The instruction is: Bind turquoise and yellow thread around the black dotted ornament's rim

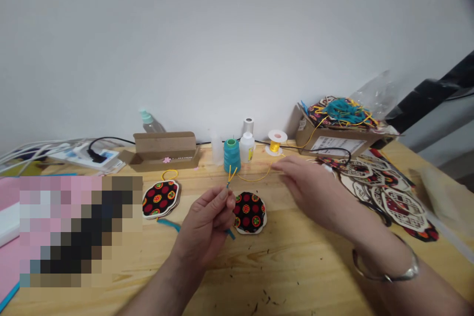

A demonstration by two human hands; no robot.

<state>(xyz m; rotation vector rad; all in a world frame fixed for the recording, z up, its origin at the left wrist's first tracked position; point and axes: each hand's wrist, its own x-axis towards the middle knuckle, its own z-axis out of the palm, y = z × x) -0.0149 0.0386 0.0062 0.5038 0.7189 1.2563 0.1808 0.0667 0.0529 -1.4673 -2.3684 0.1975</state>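
My left hand is closed in a pinch. It grips a small teal tassel, and yellow cord ends with a bit of teal thread stick up above the fingertips. Just right of it lies a flower-patterned black fabric piece with a pale scalloped edge. My right hand reaches over the table with fingers stretched out, near the yellow cord that curves from the spool. Whether its fingertips touch that cord I cannot tell. A teal thread cone stands beyond my left hand.
Left lies a stack of patterned pieces with a yellow loop and teal tassel. Behind are an open cardboard box, a white bottle and a carton of fabric pieces and cords. Pale lattice cutouts lie right.
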